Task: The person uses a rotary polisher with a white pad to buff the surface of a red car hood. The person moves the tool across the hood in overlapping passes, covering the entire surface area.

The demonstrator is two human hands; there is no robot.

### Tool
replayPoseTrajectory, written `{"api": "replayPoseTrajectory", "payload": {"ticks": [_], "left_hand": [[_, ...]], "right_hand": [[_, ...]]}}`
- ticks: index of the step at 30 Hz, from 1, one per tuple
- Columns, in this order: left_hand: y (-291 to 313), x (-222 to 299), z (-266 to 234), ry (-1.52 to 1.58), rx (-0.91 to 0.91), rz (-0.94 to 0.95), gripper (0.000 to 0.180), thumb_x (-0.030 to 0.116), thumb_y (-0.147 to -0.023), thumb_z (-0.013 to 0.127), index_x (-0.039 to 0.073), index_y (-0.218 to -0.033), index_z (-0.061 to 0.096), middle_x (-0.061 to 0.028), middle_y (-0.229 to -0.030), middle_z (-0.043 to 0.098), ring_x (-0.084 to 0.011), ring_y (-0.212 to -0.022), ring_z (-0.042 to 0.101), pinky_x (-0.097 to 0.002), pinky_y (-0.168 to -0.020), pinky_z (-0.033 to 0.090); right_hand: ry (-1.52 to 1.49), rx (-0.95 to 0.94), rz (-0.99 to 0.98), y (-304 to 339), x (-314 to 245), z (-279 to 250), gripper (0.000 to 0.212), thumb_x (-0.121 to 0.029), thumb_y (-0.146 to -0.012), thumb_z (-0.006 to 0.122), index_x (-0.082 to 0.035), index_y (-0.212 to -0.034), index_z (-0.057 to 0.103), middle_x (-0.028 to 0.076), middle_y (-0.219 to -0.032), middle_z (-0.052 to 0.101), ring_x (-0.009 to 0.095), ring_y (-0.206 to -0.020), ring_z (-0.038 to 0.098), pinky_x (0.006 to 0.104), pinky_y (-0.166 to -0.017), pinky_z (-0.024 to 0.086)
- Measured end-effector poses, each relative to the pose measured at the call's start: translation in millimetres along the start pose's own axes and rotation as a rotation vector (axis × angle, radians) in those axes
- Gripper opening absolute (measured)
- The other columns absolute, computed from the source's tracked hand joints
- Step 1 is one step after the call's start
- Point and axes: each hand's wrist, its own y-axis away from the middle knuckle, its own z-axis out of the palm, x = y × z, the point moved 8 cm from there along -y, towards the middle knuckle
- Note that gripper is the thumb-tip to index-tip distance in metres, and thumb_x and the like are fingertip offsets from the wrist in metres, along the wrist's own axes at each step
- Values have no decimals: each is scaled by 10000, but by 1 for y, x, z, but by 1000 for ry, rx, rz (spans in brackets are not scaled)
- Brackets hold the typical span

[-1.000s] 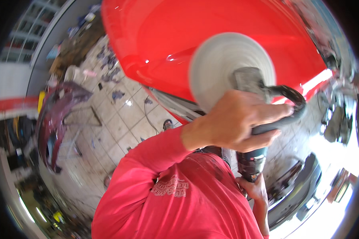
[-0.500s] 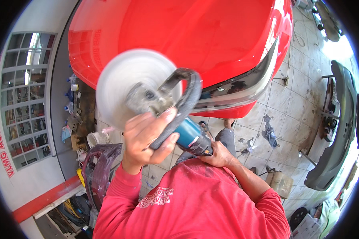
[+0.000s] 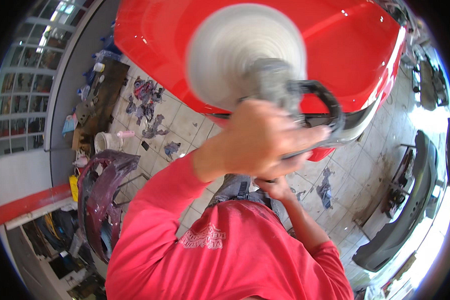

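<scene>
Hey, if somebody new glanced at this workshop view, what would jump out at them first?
Probably the big pale disc at the upper middle, blurred as if spinning, over the glossy red car panel. Just below it, the left hand grips the power tool. Next, the eye might drift to the dark purple bumper at left and the grey bumper at right.

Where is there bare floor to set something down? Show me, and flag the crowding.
Mostly bare, though stained: tiles between the red car, grey rag and grey bumper. Crowded: around the white bucket, purple bumper and scattered scraps.
</scene>
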Motion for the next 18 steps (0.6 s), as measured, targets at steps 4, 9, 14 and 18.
{"api": "replayPoseTrajectory", "payload": {"ticks": [4, 9, 14, 18], "left_hand": [[70, 8, -22, -59, -156, -14, 545, 214, -805, 787, 120, -1340, 750, 29, -639, 483, -160, -553, 540, -331, -528, 432], [111, 21, -22, -149, -286, -92, 572, 178, -746, 805, 112, -1313, 766, 26, -646, 453, -169, -564, 524, -325, -533, 430], [83, 19, -17, -90, -364, -16, 587, 174, -713, 825, 111, -1294, 775, 21, -643, 466, -170, -575, 538, -337, -535, 441], [52, 13, -23, -72, -367, 39, 574, 172, -714, 829, 102, -1281, 778, 18, -639, 492, -176, -569, 539, -353, -538, 446]], "right_hand": [[129, -113, -257, -71, 57, 100, 270, -226, -877, 808, -63, -1080, 734, 131, -964, 765, 286, -921, 746, 423, -815, 584], [39, -282, -351, -92, 80, 192, 252, -227, -878, 792, -64, -1065, 746, 156, -949, 775, 303, -919, 762, 425, -860, 590], [-179, -149, -525, -88, 21, 182, 257, -174, -909, 751, -74, -1145, 733, 120, -1097, 761, 258, -1055, 717, 424, -930, 571], [-233, -208, -510, -100, -10, 181, 262, -167, -937, 722, -66, -1179, 717, 123, -1139, 748, 267, -1119, 692, 438, -960, 557]]}}
